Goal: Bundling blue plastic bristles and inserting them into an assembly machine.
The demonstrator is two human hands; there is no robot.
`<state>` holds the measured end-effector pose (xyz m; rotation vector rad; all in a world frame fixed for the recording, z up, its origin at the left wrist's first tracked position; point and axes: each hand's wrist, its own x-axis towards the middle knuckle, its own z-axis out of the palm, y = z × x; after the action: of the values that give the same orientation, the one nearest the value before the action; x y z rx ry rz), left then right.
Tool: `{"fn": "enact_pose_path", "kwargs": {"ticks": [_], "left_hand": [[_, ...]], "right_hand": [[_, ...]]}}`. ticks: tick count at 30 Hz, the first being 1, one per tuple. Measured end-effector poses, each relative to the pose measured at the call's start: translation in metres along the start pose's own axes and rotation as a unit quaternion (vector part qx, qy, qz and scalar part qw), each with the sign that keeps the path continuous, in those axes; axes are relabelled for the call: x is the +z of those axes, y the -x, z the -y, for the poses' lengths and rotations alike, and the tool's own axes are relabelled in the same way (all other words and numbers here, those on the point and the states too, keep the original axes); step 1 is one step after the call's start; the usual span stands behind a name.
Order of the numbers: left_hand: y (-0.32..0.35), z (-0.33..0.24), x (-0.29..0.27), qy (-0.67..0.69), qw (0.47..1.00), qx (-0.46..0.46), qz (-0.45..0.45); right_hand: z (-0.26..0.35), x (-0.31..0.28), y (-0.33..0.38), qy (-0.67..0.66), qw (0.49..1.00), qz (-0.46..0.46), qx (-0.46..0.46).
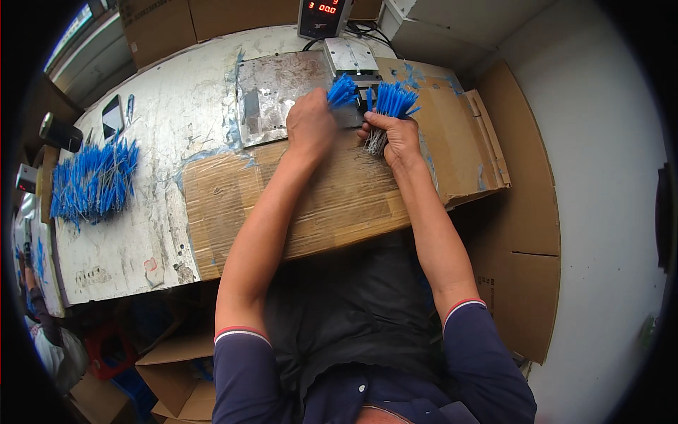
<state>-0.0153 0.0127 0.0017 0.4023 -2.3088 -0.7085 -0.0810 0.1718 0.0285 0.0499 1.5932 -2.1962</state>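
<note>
Nearest us, we see both forearms rising from navy sleeves with red-and-white cuffs, bare and stretched forward over a worn sheet of cardboard (339, 205) that covers the near part of the worktable (162, 134). Our left hand (309, 126) lies knuckles up, wrist straight, its fingers curled shut around a small bundle of blue wires (343, 92) whose tips fan out past the fist. Our right hand (397, 138) sits just beside it, turned slightly inward, fingers clenched around a larger bundle of blue wires (394, 100), blue ends up and bare metal strands hanging below the palm. Both bundles hover over a metal plate (272, 95), close under a small grey machine (351, 55) with a red digital display (323, 15). Far left on the table lies a loose heap of blue wires (92, 180).
</note>
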Motion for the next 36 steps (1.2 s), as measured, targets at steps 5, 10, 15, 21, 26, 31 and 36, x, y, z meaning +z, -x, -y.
{"fn": "enact_pose_path", "kwargs": {"ticks": [5,10,15,21,26,31,36], "left_hand": [[0.002,0.004,-0.003,-0.002,1.000,0.005,0.006],[-0.001,0.004,0.000,-0.018,0.999,0.024,-0.013],[0.000,0.005,0.001,-0.026,0.999,0.029,-0.024],[-0.005,0.013,-0.007,-0.010,0.993,-0.072,-0.092],[-0.006,0.014,-0.006,-0.002,0.991,-0.056,-0.122],[-0.007,0.017,-0.004,-0.001,0.988,-0.011,-0.153],[-0.006,0.015,-0.006,0.014,0.986,0.025,-0.161]], "right_hand": [[0.005,0.001,0.002,-0.001,1.000,0.004,0.005],[0.004,0.003,0.003,0.005,1.000,0.011,-0.009],[0.003,0.009,0.002,0.080,0.997,-0.001,-0.023],[0.000,0.027,-0.004,0.161,0.982,-0.053,-0.078],[-0.003,0.035,-0.013,0.156,0.982,-0.066,-0.085],[-0.009,0.038,-0.012,0.151,0.979,-0.092,-0.100],[-0.004,0.040,-0.011,0.090,0.989,-0.105,-0.046]]}}
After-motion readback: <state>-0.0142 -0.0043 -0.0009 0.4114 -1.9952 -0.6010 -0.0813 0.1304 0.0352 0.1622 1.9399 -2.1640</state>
